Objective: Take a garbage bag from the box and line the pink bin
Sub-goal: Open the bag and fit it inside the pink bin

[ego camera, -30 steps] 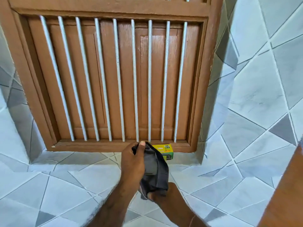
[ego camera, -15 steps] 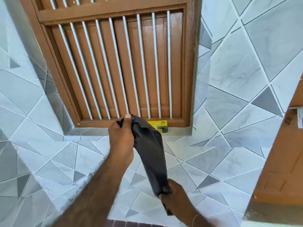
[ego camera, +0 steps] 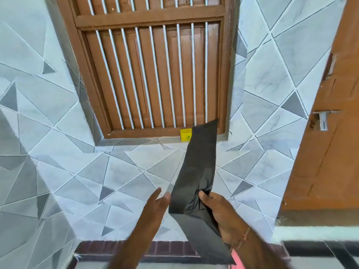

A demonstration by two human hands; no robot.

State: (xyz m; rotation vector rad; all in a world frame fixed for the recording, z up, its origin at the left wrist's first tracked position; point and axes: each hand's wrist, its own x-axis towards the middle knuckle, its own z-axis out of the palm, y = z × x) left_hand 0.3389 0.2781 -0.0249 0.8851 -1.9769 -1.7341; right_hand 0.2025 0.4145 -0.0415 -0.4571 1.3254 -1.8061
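Note:
A folded black garbage bag (ego camera: 200, 162) stands up in front of me, pinched near its middle by my right hand (ego camera: 221, 216). Its upper end reaches the window sill and its lower end hangs below my wrist. Just left of the bag, my left hand (ego camera: 155, 208) has its fingers spread, with the fingertips at the bag's left edge and nothing in its grasp. The small yellow box (ego camera: 185, 134) sits on the sill, partly hidden behind the bag's top. A sliver of pink (ego camera: 238, 258), perhaps the bin, shows at the bottom under my right forearm.
A wooden shuttered window with white bars (ego camera: 155, 74) is set in the grey-tiled wall. A brown wooden door (ego camera: 330, 142) with a metal handle stands at the right. A strip of dark brick-red tiles (ego camera: 116, 249) runs along the foot of the wall.
My left hand has let go of the bag's top and dropped beside my right hand. The bag has unfolded longer, held by the right hand alone. My view has pulled back and tilted down.

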